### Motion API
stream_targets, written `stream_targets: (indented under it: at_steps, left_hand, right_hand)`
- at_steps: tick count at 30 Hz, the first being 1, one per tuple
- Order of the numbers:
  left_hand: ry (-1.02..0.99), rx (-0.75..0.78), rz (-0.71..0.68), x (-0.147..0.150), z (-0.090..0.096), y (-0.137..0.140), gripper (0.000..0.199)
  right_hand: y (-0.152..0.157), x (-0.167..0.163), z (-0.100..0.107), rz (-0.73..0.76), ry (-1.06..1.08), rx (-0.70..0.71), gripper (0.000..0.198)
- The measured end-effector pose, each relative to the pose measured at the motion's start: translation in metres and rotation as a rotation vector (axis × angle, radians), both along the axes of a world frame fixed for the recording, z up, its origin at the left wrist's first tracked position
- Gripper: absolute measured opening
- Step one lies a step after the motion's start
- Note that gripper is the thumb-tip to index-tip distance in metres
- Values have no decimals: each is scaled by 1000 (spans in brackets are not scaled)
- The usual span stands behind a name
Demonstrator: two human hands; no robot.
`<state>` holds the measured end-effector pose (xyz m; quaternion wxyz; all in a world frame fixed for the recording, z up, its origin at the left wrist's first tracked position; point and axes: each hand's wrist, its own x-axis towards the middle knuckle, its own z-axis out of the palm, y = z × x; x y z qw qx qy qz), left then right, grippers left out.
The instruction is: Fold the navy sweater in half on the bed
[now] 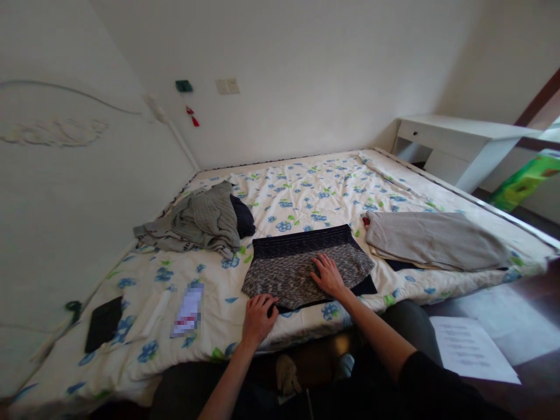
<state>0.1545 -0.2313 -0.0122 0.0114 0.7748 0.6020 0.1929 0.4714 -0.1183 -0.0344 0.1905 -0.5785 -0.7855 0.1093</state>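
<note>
A folded garment (289, 269), heathered grey with a dark ribbed band along its far side, lies on the bed right before me. Across its middle right, my right hand (329, 276) rests flat with the fingers spread. My left hand (259, 318) is at the garment's near left corner. Its fingers are bent and close together, with the dark edge of the cloth between finger and thumb. Dark cloth shows from under the grey layer on the near side. To the right is a stack of folded clothes (429, 236), its top piece light grey.
A rumpled grey knit heap (203, 219) with a navy piece (242, 216) lies left on the flowered sheet (301, 192). Nearer are a black flat object (104, 324) and a blurred-out phone-shaped item (188, 310). Printed paper (475, 349) lies low right; a white desk (455, 140) stands behind.
</note>
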Motion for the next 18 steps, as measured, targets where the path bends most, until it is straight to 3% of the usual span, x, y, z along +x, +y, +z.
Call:
stream_targets:
  at_steps: [5,9,12,15,18]
  left_hand:
    - [79,-8,25,13,5,23,26]
    - [27,22,20,23,13,82,27]
    - [-104,83,281,10,22,142,35]
    - [-302,-54,607,-21,29,193,41]
    - [-428,-263,646,-52,33,228,34]
  right_hand:
    - [-9,-13,-27,-14,-79,-47,72]
    - [-8,-13,-31,-18,-104,-74,74]
    - [-6,-14,-32,-24,-107,-78,74]
    - [-6,-16,-35,-28,-104,-76,74]
    - [-5,-17,-38,-36,-97,-74,74]
